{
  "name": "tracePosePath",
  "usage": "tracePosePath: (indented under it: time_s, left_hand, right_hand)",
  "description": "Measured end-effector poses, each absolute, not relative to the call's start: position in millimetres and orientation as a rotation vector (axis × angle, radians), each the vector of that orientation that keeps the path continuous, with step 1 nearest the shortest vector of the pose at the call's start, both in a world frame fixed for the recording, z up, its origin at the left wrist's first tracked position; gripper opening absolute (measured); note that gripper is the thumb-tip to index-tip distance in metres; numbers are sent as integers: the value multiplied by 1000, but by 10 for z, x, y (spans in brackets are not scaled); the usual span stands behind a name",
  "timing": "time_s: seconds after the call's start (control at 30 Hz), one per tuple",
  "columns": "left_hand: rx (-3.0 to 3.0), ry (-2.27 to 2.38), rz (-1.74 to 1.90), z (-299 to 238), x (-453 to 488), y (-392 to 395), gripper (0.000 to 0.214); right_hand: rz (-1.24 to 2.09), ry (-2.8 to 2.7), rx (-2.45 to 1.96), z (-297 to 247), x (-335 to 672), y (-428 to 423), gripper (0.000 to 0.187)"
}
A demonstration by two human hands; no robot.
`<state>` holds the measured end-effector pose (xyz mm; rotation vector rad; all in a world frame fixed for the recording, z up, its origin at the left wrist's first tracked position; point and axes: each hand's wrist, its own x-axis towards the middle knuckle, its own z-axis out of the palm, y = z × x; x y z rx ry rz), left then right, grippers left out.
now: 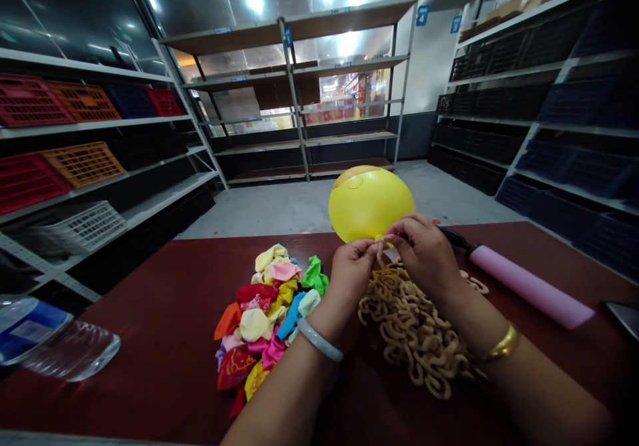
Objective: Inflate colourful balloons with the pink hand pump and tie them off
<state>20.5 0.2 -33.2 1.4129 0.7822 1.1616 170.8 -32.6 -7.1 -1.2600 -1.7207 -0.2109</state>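
An inflated yellow balloon (372, 200) is held above the far part of the table, its neck pointing down toward me. My left hand (353, 263) is closed in a pinch at the balloon's neck, with a tan rubber band there. My right hand (424, 249) pinches the same band from the right, close to the knot area. Fingers partly hide the neck, so how the band sits on it is unclear. Below my hands lies a heap of tan rubber bands (414, 339). Left of my left forearm is a pile of deflated balloons (257, 326) in many colours.
A pink hand pump (529, 286) with a black end lies right on the dark red table (164, 339). A large clear water bottle (64, 343) lies at left; a phone-like dark object (622, 316) is at the right edge. Shelves with crates (82, 166) stand around.
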Motion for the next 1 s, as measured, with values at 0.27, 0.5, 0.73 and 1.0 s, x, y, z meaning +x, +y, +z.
tracePosePath:
  time_s: [0.27,0.5,0.73,1.0]
  left_hand:
    - [1553,790,1033,-304,235,-52,22]
    - [1493,821,1125,-389,264,-15,27]
    - [1811,985,1270,-447,193,51,25]
    - [2183,1045,1218,-406,165,-6,21]
  right_hand:
    - [-584,-1640,-1526,-93,1855,-287,6]
    - [-565,-1607,-1577,-137,1808,-264,15]
    - [-379,-1723,-1931,8,1625,-442,57]
    - [692,-1440,-1521,-268,1576,-97,53]
